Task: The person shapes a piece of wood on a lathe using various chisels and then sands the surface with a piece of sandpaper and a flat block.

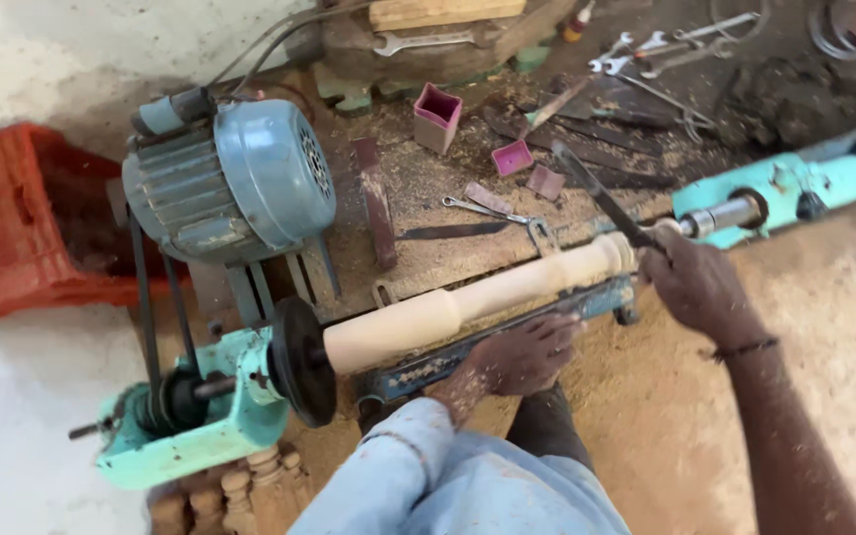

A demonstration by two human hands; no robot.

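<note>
1. The pale, turned wooden spindle (478, 295) is lying mounted between the teal lathe's black faceplate (301, 359) and tailstock (775, 193).
2. The right hand (691, 282) is gripping a dark flat chisel (601, 203), fingers closed, at the spindle's tailstock end.
3. The left hand (522, 355) is resting below the spindle on the blue tool rest (468, 355), fingers curled.

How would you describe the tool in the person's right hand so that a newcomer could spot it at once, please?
Start at the pale wooden spindle mounted on the turquoise lathe. At its far end the right hand grips a long dark chisel, its tip on the wood. Unlike the wrenches lying in sawdust behind, it is held up.
</note>
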